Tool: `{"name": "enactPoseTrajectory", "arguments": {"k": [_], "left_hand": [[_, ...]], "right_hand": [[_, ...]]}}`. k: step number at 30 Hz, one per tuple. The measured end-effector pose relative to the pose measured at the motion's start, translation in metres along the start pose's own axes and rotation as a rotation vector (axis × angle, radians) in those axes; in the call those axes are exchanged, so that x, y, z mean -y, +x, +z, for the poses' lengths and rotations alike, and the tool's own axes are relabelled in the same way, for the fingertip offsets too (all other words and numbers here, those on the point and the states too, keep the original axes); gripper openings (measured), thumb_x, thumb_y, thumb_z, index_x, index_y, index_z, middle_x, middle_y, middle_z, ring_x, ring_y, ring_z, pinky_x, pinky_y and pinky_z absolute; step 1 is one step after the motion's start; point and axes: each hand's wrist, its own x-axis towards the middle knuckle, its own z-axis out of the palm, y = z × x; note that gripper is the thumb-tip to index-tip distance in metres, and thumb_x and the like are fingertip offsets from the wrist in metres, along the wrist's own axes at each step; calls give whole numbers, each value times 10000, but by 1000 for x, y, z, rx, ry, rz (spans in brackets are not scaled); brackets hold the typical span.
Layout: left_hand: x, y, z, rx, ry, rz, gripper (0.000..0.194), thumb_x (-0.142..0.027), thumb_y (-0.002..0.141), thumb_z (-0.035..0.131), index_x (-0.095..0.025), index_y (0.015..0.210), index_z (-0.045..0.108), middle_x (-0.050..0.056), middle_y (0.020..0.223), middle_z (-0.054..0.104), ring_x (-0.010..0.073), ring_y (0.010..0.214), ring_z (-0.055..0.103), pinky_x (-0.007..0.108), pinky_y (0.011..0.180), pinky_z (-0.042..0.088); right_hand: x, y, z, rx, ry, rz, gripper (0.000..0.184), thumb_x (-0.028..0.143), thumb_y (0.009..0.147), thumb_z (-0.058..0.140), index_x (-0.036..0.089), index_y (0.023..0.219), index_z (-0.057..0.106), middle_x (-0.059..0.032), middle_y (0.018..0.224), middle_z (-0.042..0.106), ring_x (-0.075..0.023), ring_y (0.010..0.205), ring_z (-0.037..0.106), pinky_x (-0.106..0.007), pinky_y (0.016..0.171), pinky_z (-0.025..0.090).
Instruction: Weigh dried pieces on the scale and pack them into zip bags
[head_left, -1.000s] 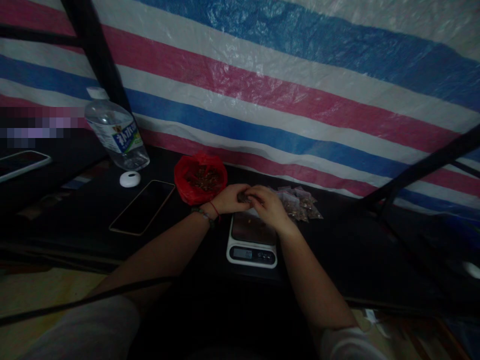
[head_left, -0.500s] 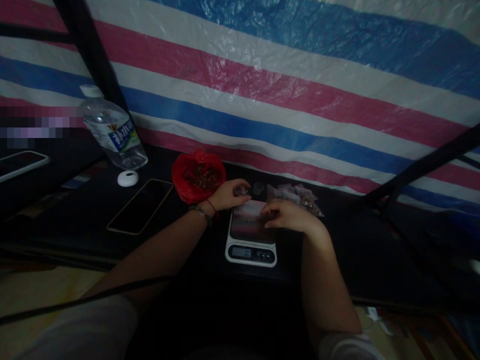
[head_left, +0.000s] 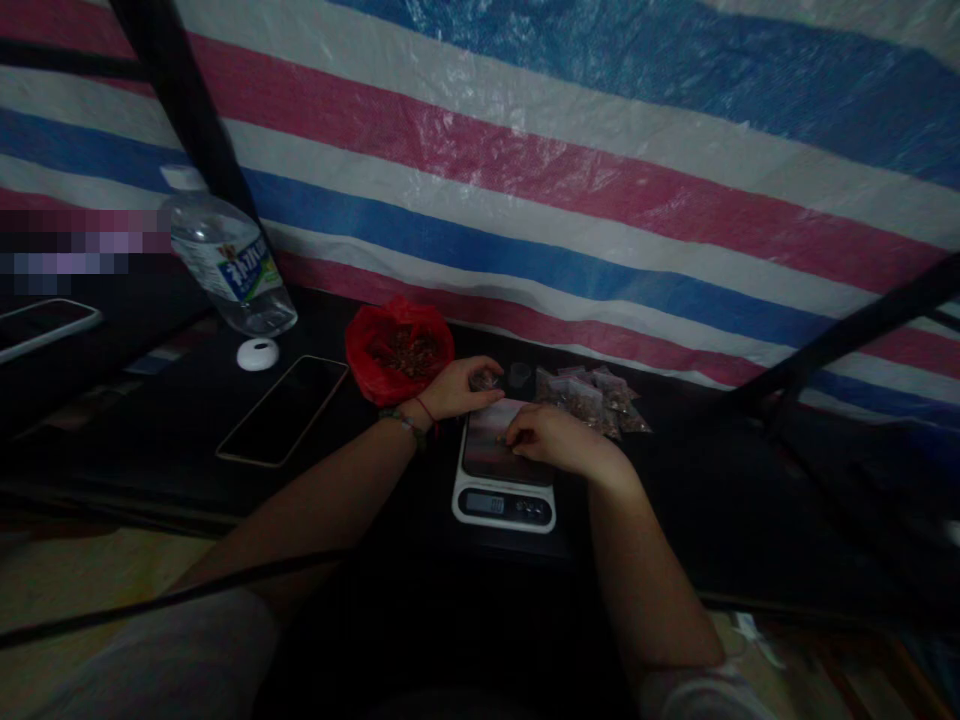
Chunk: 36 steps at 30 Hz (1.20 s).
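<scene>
A white kitchen scale (head_left: 504,508) with a dark, shiny top lies in front of me, its small display lit. At the scale's far left corner my left hand (head_left: 454,388) curls around a small clear plastic cup (head_left: 484,381). Over the scale's top, my right hand (head_left: 553,438) has thumb and fingertips pinched together, at a tiny piece near the middle. Whether the fingers grip that piece is too dark to tell. Beside my left wrist sits a red plastic bag (head_left: 364,362), open, with many small brownish metal-looking pieces (head_left: 409,350) in it.
Several small clear zip bags (head_left: 592,398) of pieces lie right of the scale. Another clear cup (head_left: 519,375) stands behind it. To the left are a phone (head_left: 283,410), a white earbud case (head_left: 257,353) and a large bottle (head_left: 232,265). A striped tarp (head_left: 480,190) hangs behind.
My right hand has moved left and slightly down over the scale, its fingertips reaching the tiny piece on top. My left hand stays at the cup.
</scene>
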Motion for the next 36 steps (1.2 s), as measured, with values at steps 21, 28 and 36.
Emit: {"name": "enactPoseTrajectory", "arguments": {"k": [21,28,36], "left_hand": [[-12,0,2,59,145,101,461,-331,701,680,-171,1118,566,50,995,653,191,882,625,301,788,491],[7,4,1,-146,157,-30,426,-312,739,646,-156,1127,564,36,879,653,166,767,634,284,710,503],[5,3,0,-114,165,-4,422,-301,741,637,-156,1131,564,39,887,662,167,780,634,285,718,501]], "right_hand": [[-9,22,4,-669,115,-96,213,82,813,539,205,896,691,-51,911,660,-178,889,604,-332,814,475],[-11,11,7,-306,15,-119,92,145,773,657,204,828,701,-29,853,659,-185,912,572,-334,846,416],[-12,15,8,-359,21,-99,79,149,800,641,198,802,703,-25,818,674,-176,847,591,-327,806,422]]}}
